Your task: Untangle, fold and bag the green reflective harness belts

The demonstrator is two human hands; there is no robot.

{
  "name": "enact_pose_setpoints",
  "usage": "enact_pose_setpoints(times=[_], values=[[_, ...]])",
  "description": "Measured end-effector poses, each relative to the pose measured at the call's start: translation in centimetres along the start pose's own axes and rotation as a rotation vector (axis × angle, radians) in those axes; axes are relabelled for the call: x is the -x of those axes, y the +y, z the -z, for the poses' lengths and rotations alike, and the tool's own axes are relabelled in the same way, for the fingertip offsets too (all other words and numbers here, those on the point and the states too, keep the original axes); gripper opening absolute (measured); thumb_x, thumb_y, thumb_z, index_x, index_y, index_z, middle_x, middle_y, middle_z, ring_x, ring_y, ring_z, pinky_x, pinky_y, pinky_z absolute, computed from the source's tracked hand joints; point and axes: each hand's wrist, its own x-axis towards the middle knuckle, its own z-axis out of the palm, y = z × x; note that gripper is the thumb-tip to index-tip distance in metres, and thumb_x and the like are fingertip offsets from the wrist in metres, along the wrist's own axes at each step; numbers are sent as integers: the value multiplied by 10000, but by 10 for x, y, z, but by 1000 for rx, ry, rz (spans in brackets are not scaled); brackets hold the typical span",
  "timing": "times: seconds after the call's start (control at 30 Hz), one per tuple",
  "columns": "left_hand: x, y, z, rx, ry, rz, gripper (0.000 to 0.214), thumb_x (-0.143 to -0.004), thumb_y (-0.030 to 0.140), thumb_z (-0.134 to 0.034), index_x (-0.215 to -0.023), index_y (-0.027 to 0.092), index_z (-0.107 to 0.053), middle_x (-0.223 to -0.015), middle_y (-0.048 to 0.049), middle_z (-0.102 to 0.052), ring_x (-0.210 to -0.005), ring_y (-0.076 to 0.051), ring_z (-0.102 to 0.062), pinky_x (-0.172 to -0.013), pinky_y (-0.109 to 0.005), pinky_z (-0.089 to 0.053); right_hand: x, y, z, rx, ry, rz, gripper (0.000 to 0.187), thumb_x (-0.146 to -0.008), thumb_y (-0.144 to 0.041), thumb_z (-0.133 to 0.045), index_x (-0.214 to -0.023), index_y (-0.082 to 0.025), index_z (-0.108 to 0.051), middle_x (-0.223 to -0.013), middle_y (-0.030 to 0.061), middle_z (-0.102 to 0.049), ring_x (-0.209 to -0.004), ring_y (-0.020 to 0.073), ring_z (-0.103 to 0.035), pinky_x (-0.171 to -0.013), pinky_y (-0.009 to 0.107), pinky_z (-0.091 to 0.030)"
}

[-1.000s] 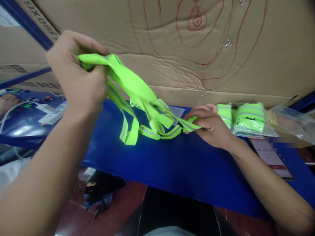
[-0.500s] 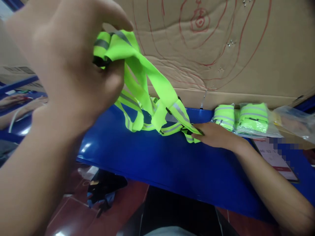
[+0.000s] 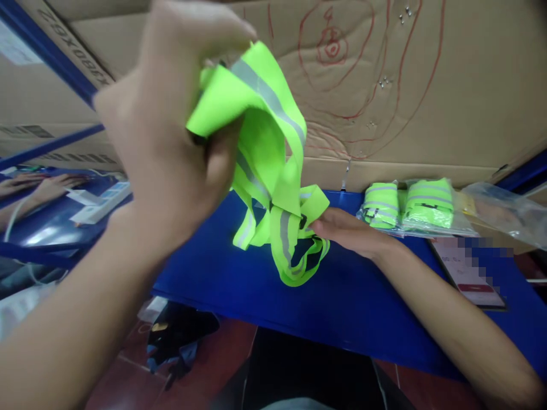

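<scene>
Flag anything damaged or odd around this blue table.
The cardboard behind the table looks odd: creased, with target-like red rings scrawled on it. The straps in the left hand hang twisted; no spill shows.

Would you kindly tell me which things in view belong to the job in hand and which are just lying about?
In the job:
green straps, gripped by the left hand and touched by the right hand
bagged packs, probably: same green, same grey stripes

Apparently just lying about:
phone, on the table
black bundle, below
</scene>
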Motion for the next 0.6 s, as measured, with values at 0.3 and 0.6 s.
enact_pose_setpoints(times=[0.3, 0.6], values=[[43, -23, 7, 226, -27, 28, 351, -836, 230, -666, -1170, 183, -761, -1114, -18, -772, -1017, -206, -729, -943, -370, -584, 0, -1, 13, -449, 415, -12, 518, -778, -259, -814, -1263, -315, -639, -1009, -31, -719, -674, 118, -601, -588, 248, -496], [134, -40, 40, 574, -688, 436, 645, -805, 202, -723, -1353, 524, -619, -1006, 8, -787, -767, -212, -767, -619, -279, -623, 20, -14, 44, -168, 167, -93, 805, -817, -294, -822, -1547, -348, -487, -1289, 37, -756, -1012, 228, -750, -793, 310, -598]])
